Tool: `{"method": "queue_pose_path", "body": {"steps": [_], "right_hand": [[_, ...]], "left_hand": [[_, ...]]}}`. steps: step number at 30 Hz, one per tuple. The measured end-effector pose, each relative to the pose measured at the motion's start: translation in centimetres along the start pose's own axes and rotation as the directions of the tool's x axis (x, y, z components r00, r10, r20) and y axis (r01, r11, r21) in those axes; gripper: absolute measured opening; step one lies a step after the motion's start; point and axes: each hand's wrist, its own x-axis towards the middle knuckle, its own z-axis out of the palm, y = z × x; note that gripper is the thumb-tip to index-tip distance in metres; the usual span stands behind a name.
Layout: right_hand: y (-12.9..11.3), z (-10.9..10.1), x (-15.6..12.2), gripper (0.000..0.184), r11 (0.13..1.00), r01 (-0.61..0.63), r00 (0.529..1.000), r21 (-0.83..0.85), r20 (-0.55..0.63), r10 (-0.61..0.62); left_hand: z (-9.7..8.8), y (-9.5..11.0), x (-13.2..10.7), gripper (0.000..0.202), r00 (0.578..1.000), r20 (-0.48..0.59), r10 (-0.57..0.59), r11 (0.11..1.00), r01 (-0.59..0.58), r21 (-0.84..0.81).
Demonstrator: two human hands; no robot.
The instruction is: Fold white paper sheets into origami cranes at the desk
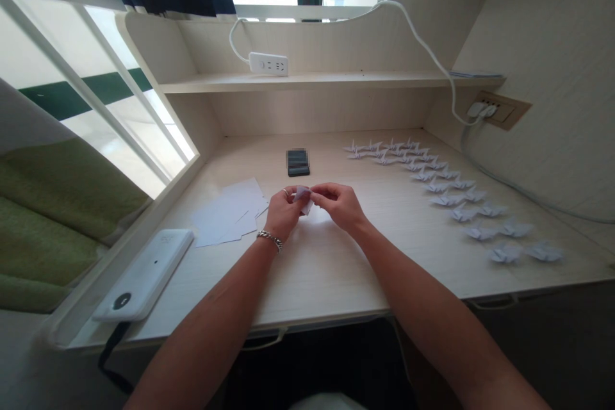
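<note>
Between my two hands, above the middle of the desk, is a small piece of folded white paper. My left hand, with a ring and a chain bracelet, closes its fingers around the paper's left side. On the other side, my right hand pinches the paper's edge between thumb and fingers. Part of the paper is hidden behind the fingers. Loose white paper sheets lie overlapping to the left. Over on the right, several folded white paper cranes stand in slanting rows.
A dark phone on a stand sits behind my hands. At the desk's left edge lies a white device with a black strap. A power strip rests on the shelf. A white cable runs to the wall socket.
</note>
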Motion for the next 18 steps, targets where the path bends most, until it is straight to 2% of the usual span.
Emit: {"method": "queue_pose_path", "body": {"steps": [3,5,13,18], "right_hand": [[-0.08,-0.13,0.29,0.026,0.981,-0.105,0.994,0.165,0.03,0.102],[-0.12,-0.14,0.39,0.026,0.97,-0.134,0.991,0.203,0.028,0.131],[0.24,-0.35,0.39,0.031,0.949,-0.207,0.976,0.238,0.114,0.184],[0.34,-0.66,0.3,0.035,0.956,-0.209,0.973,0.207,0.142,0.182]], "left_hand": [[-0.01,0.03,-0.05,0.044,0.999,0.038,-0.037,0.995,0.04,-0.088],[0.01,0.03,-0.1,0.042,0.997,0.063,-0.039,0.991,0.047,-0.122],[-0.02,0.04,-0.22,0.037,0.991,0.134,0.013,0.997,-0.003,-0.078],[-0.11,0.01,-0.28,0.037,0.988,0.152,0.021,0.999,-0.017,-0.031]]}}
